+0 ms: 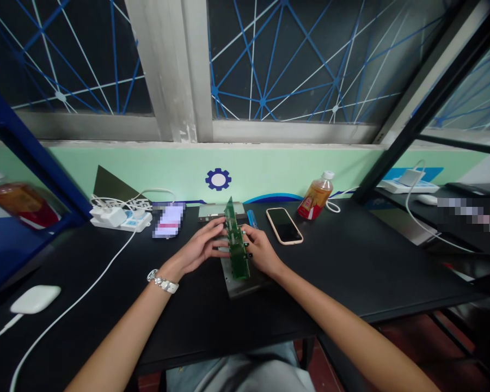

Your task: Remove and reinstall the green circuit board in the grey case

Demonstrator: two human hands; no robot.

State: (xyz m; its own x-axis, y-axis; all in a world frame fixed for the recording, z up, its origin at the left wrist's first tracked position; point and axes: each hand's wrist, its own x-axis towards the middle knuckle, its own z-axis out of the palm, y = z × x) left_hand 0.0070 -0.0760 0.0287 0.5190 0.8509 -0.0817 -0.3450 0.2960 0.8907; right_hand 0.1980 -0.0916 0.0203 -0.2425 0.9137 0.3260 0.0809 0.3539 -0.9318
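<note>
On edge, a green circuit board [237, 247] gleams

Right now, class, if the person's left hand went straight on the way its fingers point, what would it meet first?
The green circuit board: the fingers of the left hand seem to be at its edge, though depth is unclear. The right hand is on its far side.

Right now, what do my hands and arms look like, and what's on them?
Both your left hand and right hand are gloveless. A silvery linked band, apparently a watch or bracelet, circles your left wrist; your right wrist is bare. No sleeves show.
</note>
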